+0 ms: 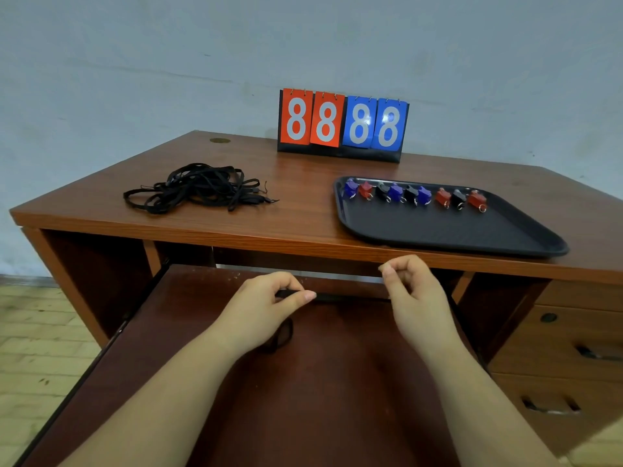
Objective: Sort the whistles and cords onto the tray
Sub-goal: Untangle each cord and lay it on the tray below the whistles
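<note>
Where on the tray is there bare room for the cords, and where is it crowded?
The tray is bare across its whole near part, from the row of whistles to the front rim. The far edge is crowded, whistles side by side. The desk between the cord pile and the tray's left rim is also free.

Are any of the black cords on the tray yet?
No: the black cords lie in a tangled pile on the desk left of the tray, which holds only whistles.

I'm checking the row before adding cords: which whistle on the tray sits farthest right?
The red whistle at the right end of the row on the black tray, just past a black whistle; its metal ring points toward the person.
</note>
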Demonstrator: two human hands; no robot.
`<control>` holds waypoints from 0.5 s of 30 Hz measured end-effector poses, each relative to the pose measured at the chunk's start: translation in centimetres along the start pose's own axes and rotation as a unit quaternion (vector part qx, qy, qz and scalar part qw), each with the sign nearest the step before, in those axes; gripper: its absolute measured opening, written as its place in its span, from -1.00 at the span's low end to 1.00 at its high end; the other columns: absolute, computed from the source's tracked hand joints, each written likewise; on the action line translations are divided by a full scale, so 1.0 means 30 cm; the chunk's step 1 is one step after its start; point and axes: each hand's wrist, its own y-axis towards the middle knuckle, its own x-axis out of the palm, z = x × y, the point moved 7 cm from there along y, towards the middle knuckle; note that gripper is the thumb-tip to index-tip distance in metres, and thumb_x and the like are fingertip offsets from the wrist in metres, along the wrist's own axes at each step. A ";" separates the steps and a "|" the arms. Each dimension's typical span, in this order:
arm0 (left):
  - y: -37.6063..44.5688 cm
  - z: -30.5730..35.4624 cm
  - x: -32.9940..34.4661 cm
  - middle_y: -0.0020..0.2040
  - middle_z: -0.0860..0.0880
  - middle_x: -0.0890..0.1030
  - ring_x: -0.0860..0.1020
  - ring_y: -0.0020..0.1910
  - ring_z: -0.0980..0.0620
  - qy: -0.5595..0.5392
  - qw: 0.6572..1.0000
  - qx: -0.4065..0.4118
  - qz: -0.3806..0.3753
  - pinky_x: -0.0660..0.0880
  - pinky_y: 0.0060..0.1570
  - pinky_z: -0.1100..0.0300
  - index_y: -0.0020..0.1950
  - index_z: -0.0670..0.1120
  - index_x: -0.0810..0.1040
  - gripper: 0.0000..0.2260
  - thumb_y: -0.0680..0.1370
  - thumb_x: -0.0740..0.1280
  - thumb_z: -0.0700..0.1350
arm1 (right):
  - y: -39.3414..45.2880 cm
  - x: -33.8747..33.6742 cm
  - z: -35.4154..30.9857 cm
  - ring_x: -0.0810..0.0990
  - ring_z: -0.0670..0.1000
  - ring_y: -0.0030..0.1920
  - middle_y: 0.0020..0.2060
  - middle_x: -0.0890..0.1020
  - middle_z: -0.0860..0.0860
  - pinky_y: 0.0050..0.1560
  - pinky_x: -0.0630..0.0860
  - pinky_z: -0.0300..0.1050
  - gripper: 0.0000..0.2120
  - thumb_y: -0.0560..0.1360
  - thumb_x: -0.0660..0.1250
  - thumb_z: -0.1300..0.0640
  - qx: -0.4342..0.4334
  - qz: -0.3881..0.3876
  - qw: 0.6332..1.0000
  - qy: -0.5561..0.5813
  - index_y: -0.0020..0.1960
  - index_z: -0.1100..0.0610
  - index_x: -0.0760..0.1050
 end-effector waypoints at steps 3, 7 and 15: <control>-0.003 0.014 0.019 -0.27 0.10 0.60 0.54 -0.22 0.27 -0.043 0.999 0.011 0.003 0.41 -0.21 0.43 -0.23 0.08 0.57 -0.89 0.49 0.36 0.02 | -0.019 0.077 -0.002 0.53 -0.30 0.02 -0.06 0.61 -0.22 -0.03 0.38 -0.44 -0.90 0.54 0.24 -0.03 -0.012 -0.101 0.995 0.001 0.01 -0.13 0.52; -0.005 0.028 0.031 -0.23 0.02 0.64 0.57 -0.20 0.19 -0.102 0.995 0.021 0.000 0.46 -0.15 0.37 -0.19 0.00 0.61 -0.89 0.49 0.36 -0.02 | -0.068 0.177 -0.023 0.55 -0.28 -0.16 -0.24 0.62 -0.26 -0.12 0.44 -0.34 -0.81 0.55 0.21 -0.08 -0.032 -0.225 0.973 -0.034 -0.12 -0.11 0.58; 0.013 -0.024 -0.030 -0.28 0.16 0.60 0.53 -0.21 0.30 -0.071 0.997 -0.013 0.017 0.36 -0.17 0.38 -0.24 0.05 0.59 -0.81 0.54 0.29 0.04 | 0.020 0.002 0.022 0.40 -0.23 -0.44 -0.55 0.45 -0.18 -0.31 0.28 -0.22 -0.68 0.57 0.21 0.00 0.004 -0.033 0.999 -0.008 -0.34 0.06 0.45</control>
